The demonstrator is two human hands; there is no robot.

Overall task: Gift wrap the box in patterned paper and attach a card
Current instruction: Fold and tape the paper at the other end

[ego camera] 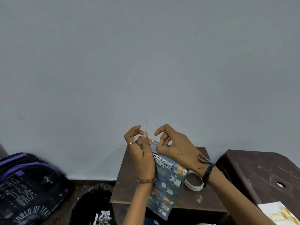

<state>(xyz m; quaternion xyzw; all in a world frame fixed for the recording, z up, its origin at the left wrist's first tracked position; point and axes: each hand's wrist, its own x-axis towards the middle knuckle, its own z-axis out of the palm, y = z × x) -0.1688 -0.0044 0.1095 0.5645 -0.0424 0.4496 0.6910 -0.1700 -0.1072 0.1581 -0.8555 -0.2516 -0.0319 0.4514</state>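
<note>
So the box already looks fully covered in the blue animal-print paper, at least on the faces you can see, so I'd say the wrapping itself is mostly done. What seems to be going on now is sealing the top end: the left hand has its thumb and forefinger pinched together on what looks like a small clear bit of tape, while the heel of that hand braces the box's left side. The right hand has its fingertips pressed down on the folded paper at the upper corner, other fingers curled loose.

The box sits in the lower middle of the frame, held up over the small brown table. Its long axis runs from the lower middle of the frame up toward the hands, tilted a bit left at the top.

The tape roll lies on the table just right of the box. Still left, I'd guess: the card, lying untouched in the lower right corner.
</note>
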